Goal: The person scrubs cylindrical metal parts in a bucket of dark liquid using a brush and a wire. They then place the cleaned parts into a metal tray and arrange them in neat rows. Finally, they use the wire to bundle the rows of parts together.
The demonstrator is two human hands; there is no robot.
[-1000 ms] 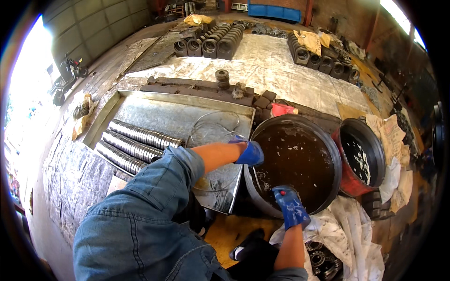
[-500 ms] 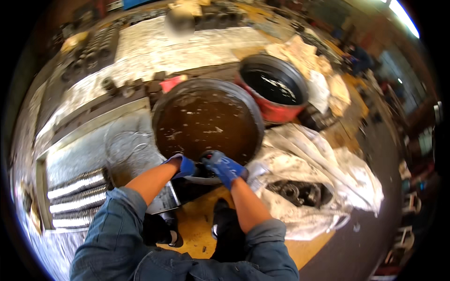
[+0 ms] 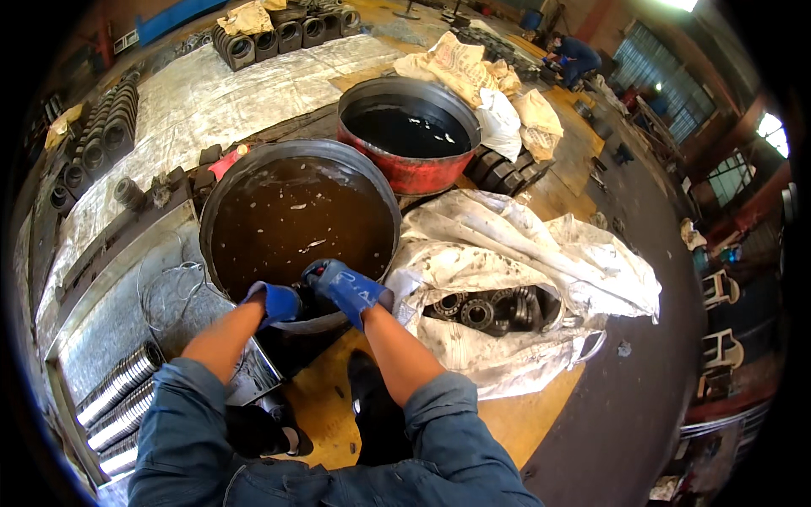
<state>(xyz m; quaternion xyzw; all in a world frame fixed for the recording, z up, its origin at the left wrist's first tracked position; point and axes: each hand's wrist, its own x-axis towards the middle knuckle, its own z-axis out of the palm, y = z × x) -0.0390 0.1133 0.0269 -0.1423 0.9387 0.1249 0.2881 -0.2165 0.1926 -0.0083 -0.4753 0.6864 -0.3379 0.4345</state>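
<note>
Both my hands wear blue gloves and meet at the near rim of a round basin (image 3: pixel 384 190) of murky brown liquid. My right hand (image 3: pixel 345 287) has its fingers curled closed over something dark that I cannot make out. Just left of it, my left hand (image 3: pixel 280 304) is closed against the same dark thing, its fingers mostly hidden by the glove. Pale flecks float on the liquid. To the right, dark metal rings (image 3: pixel 477 313) show through the opening of a white sack (image 3: pixel 524 363).
A red tub (image 3: pixel 414 175) of dark liquid stands behind the basin. On the left, a metal tray (image 3: pixel 110 334) holds stacked rings (image 3: pixel 118 389). Farther back are a pale sheet (image 3: pixel 203 106), rows of dark ring parts (image 3: pixel 287 35), and a person (image 3: pixel 579 57) bending over.
The view has swung to the right, so the basin, tub and sack sit farther left in it. My hands stay together at the basin's near rim.
</note>
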